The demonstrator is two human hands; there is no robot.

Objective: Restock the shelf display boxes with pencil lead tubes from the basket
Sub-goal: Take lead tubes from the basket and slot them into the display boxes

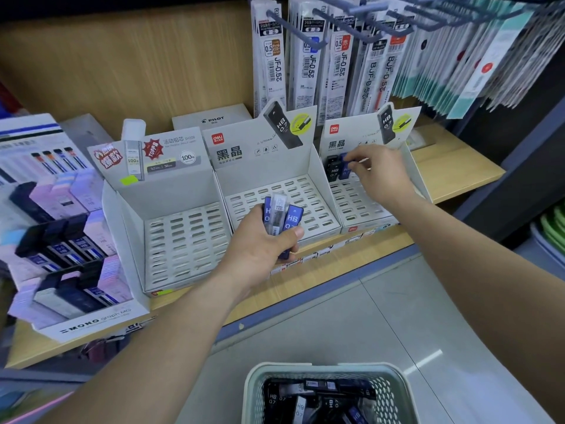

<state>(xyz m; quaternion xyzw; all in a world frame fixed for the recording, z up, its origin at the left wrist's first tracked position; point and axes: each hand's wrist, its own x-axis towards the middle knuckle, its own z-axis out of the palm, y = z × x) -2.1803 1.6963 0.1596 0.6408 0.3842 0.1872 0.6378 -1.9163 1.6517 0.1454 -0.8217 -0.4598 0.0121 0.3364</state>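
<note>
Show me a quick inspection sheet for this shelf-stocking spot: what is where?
Surface: wooden shelf, carrying the display boxes.
Job's things: left box and middle box show only empty slots; right box has a black tube in its back row; basket on the floor below holds more tubes.
Clutter: MONO display at the left; PILOT box behind.
Hands: left hand grips a bundle of tubes; right hand pinches a blue tube beside the black one.
Cables: nothing seen.
Surroundings: hanging refill packs above; grey floor.
</note>
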